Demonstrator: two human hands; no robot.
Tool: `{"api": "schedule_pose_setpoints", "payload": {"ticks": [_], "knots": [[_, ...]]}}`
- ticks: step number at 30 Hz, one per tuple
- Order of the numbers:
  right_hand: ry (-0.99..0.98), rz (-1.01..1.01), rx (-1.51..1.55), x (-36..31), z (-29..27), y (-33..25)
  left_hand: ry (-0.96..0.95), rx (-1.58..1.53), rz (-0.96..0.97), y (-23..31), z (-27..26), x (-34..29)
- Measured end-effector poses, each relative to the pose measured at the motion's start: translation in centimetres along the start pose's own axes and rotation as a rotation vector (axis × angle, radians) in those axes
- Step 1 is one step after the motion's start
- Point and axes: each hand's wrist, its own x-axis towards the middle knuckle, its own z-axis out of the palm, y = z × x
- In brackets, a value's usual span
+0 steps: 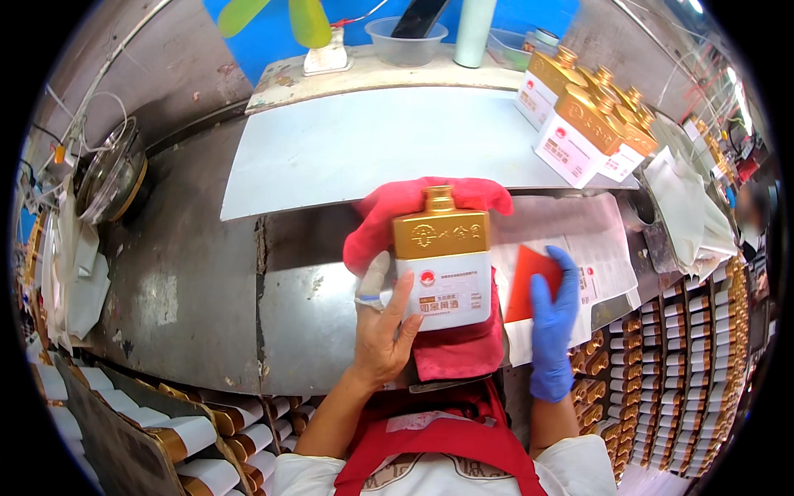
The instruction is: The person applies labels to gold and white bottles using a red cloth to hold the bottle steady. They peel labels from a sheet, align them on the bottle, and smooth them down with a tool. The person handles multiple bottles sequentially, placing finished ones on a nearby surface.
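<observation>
A bottle [447, 285] with a gold top half and neck and a white printed lower half lies face up on a red cloth [459, 355] in front of me. My left hand [385, 322] grips its lower left side, fingertips on the white face; one finger wears a pale cover with a blue band. To the right, my blue-gloved right hand [554, 322] pinches a flat orange-red scraper [528, 285] between thumb and fingers, apart from the bottle. Beneath that hand are printed paper sheets [608, 248].
Several similar bottles [579, 136] stand at the back right of a pale board [372, 140]. Behind it are a clear plastic tub [405, 41], a light green cylinder [475, 33] and a green-bladed fan [310, 21]. Racked bottles [678, 364] fill the lower right; more bottles [194, 434] are at lower left.
</observation>
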Motion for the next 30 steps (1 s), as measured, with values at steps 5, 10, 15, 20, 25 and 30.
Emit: {"api": "schedule_pose_setpoints", "payload": {"ticks": [5,10,15,20,25,30], "knots": [[-0.262,-0.222,-0.313,-2.6,4.8,-2.5,-0.101,0.302,0.070,1.1,-0.3,1.3],[-0.137,-0.112,-0.419,-1.8,2.7,0.1,-0.111,0.303,0.043,1.2,-0.7,1.6],[0.015,-0.127,-0.418,-0.3,0.5,2.5,-0.109,0.180,0.038,0.1,-0.2,1.1],[-0.033,-0.488,-0.177,1.9,3.0,-1.4,-0.124,0.091,-0.038,-0.9,-0.8,0.0],[-0.674,-0.813,-0.284,-2.8,1.2,1.1,-0.082,0.022,-0.125,-1.9,-2.0,-1.4],[-0.592,-0.794,-0.242,-0.2,1.5,-1.5,-0.043,-0.071,-0.203,-1.6,-2.1,-2.6]]}}
